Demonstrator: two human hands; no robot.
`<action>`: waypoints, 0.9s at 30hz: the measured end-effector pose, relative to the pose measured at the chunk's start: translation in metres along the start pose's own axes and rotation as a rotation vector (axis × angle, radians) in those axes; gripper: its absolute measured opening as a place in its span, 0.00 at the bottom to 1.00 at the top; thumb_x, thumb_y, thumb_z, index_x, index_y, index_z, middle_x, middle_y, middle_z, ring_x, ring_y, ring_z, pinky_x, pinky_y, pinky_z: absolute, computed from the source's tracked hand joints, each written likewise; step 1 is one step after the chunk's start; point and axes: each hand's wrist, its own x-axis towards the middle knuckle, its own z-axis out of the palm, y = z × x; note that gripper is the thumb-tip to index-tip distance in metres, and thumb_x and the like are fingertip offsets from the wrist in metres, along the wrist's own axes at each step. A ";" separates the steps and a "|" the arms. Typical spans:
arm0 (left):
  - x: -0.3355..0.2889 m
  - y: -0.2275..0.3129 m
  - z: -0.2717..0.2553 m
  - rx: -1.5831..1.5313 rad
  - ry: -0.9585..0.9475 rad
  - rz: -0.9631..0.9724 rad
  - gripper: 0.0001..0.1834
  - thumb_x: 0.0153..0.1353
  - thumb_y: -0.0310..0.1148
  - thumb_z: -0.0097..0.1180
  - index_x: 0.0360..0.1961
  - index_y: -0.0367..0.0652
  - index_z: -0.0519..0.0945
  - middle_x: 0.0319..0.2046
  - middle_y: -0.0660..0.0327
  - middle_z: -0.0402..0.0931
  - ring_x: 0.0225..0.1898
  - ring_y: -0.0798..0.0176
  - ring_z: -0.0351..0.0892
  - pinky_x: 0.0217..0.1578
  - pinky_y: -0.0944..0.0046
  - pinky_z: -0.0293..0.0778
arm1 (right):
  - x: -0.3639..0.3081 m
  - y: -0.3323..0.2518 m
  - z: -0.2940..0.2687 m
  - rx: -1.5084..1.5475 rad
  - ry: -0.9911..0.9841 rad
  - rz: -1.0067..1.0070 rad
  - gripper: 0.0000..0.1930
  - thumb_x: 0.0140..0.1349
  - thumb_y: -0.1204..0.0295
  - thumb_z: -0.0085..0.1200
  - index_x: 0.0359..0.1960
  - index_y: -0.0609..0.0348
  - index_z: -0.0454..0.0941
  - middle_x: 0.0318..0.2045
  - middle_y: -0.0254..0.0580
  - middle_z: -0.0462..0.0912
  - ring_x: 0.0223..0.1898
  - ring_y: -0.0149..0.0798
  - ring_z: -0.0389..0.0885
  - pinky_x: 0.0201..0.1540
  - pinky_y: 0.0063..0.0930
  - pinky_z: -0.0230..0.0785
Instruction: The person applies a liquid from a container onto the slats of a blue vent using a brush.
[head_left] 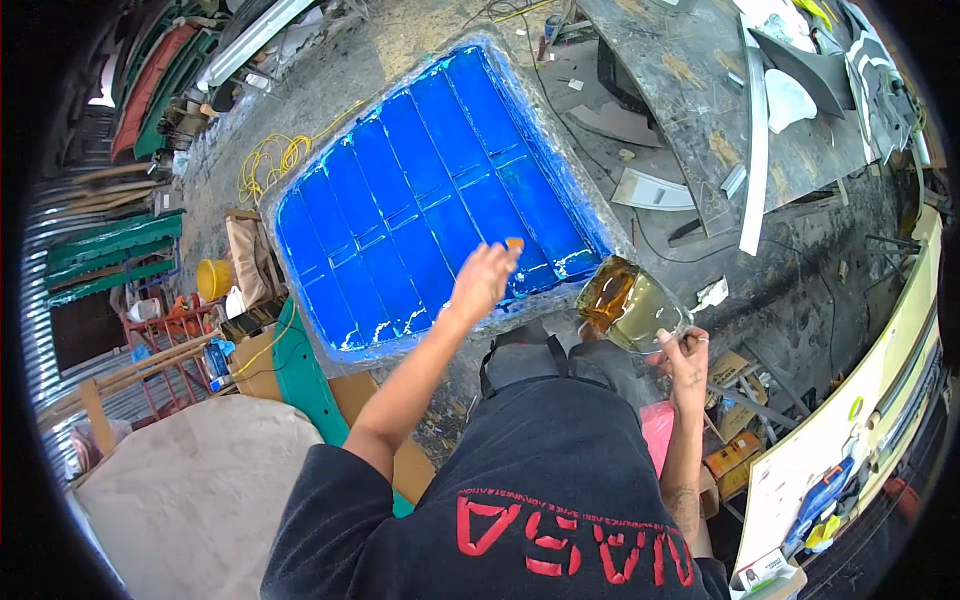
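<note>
In front of me stands a large blue mould (400,190) with a rough grey rim, its inside crossed by ridges that form rectangular panels. My left hand (483,282) reaches over the panel nearest me, fingers closed. At its fingertips is a small orange piece (515,245), its kind too small to make out. My right hand (685,358) grips the edge of a clear plastic container (650,315). That container is tilted beside the mould's near right corner, and amber liquid (608,293) has gathered at its far end.
A yellow cable (272,165) lies on the floor past the mould's left side. Right of it are a large stained board (690,110) and a white curved strip (754,140). A grey cloth-covered surface (195,500) is at lower left, a long pale panel (850,400) at right.
</note>
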 end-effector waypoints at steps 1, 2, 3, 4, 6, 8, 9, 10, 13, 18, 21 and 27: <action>-0.015 0.011 0.006 -0.037 -0.015 -0.006 0.16 0.60 0.25 0.53 0.50 0.40 0.80 0.37 0.54 0.74 0.39 0.48 0.73 0.46 0.50 0.71 | 0.001 -0.003 -0.001 0.006 -0.009 0.001 0.28 0.58 0.65 0.67 0.50 0.65 0.61 0.35 0.39 0.76 0.30 0.28 0.74 0.29 0.21 0.67; -0.026 0.023 0.009 -0.073 -0.024 0.026 0.16 0.59 0.24 0.53 0.50 0.40 0.80 0.37 0.54 0.74 0.39 0.48 0.73 0.47 0.50 0.71 | 0.002 -0.009 -0.002 0.008 -0.002 0.004 0.28 0.58 0.65 0.67 0.50 0.64 0.61 0.34 0.38 0.75 0.30 0.28 0.74 0.30 0.20 0.67; -0.032 0.033 0.008 -0.109 -0.031 0.055 0.17 0.59 0.23 0.53 0.50 0.40 0.80 0.36 0.54 0.74 0.39 0.48 0.73 0.48 0.50 0.71 | 0.003 -0.011 -0.004 0.008 0.003 0.005 0.28 0.58 0.65 0.67 0.50 0.64 0.61 0.34 0.38 0.75 0.30 0.28 0.74 0.30 0.20 0.67; -0.036 0.037 0.005 -0.104 -0.033 0.050 0.17 0.59 0.23 0.53 0.50 0.40 0.80 0.36 0.54 0.74 0.39 0.48 0.73 0.48 0.50 0.71 | 0.007 -0.010 -0.010 0.005 -0.006 0.008 0.28 0.58 0.65 0.66 0.51 0.64 0.61 0.37 0.40 0.76 0.33 0.29 0.75 0.32 0.21 0.69; -0.041 0.043 -0.009 -0.182 -0.181 -0.029 0.18 0.57 0.21 0.53 0.50 0.40 0.81 0.35 0.55 0.74 0.38 0.49 0.72 0.47 0.51 0.69 | 0.014 -0.008 -0.018 0.018 -0.003 -0.001 0.28 0.59 0.66 0.66 0.51 0.64 0.61 0.39 0.41 0.76 0.35 0.29 0.76 0.33 0.21 0.70; -0.028 0.046 -0.026 -0.151 -0.120 -0.031 0.19 0.57 0.20 0.53 0.50 0.41 0.81 0.34 0.55 0.74 0.38 0.49 0.71 0.46 0.52 0.69 | 0.019 -0.013 -0.022 0.040 -0.015 -0.011 0.27 0.59 0.67 0.65 0.51 0.65 0.61 0.43 0.45 0.77 0.39 0.30 0.76 0.34 0.22 0.71; -0.021 0.044 -0.030 -0.129 -0.060 -0.030 0.19 0.56 0.19 0.53 0.50 0.41 0.81 0.34 0.56 0.74 0.37 0.49 0.71 0.44 0.53 0.68 | 0.020 -0.016 -0.024 0.039 -0.029 -0.009 0.27 0.59 0.67 0.65 0.51 0.65 0.61 0.43 0.45 0.77 0.39 0.30 0.76 0.34 0.22 0.71; -0.014 0.042 -0.029 -0.110 -0.030 -0.066 0.19 0.56 0.19 0.55 0.50 0.43 0.81 0.34 0.55 0.73 0.36 0.50 0.69 0.42 0.54 0.67 | 0.022 -0.020 -0.026 0.043 -0.047 -0.008 0.27 0.60 0.68 0.65 0.52 0.65 0.61 0.43 0.46 0.77 0.39 0.30 0.76 0.34 0.22 0.72; -0.006 0.031 -0.011 -0.121 0.053 -0.041 0.18 0.56 0.21 0.56 0.49 0.44 0.81 0.33 0.56 0.72 0.34 0.50 0.68 0.41 0.54 0.67 | 0.035 -0.021 -0.037 0.001 -0.119 0.019 0.27 0.59 0.67 0.66 0.52 0.65 0.61 0.44 0.46 0.78 0.40 0.31 0.77 0.35 0.23 0.73; -0.020 0.052 -0.021 -0.199 -0.130 -0.023 0.14 0.59 0.24 0.56 0.47 0.45 0.83 0.32 0.59 0.74 0.36 0.53 0.70 0.42 0.57 0.67 | 0.052 -0.021 -0.055 0.023 -0.178 0.001 0.28 0.59 0.66 0.66 0.52 0.63 0.62 0.45 0.45 0.78 0.40 0.30 0.77 0.36 0.23 0.75; -0.022 0.057 -0.009 -0.277 0.144 -0.289 0.13 0.62 0.25 0.55 0.47 0.45 0.83 0.32 0.59 0.74 0.35 0.53 0.71 0.41 0.56 0.67 | 0.058 -0.025 -0.063 0.012 -0.198 0.007 0.27 0.59 0.66 0.66 0.52 0.62 0.62 0.45 0.44 0.77 0.40 0.30 0.76 0.36 0.24 0.75; -0.024 0.083 0.029 -0.017 0.159 -0.220 0.17 0.56 0.21 0.57 0.48 0.41 0.82 0.36 0.57 0.77 0.38 0.50 0.72 0.43 0.54 0.69 | 0.072 -0.032 -0.083 -0.042 -0.271 -0.019 0.26 0.59 0.67 0.66 0.51 0.60 0.62 0.45 0.42 0.77 0.41 0.30 0.76 0.36 0.25 0.76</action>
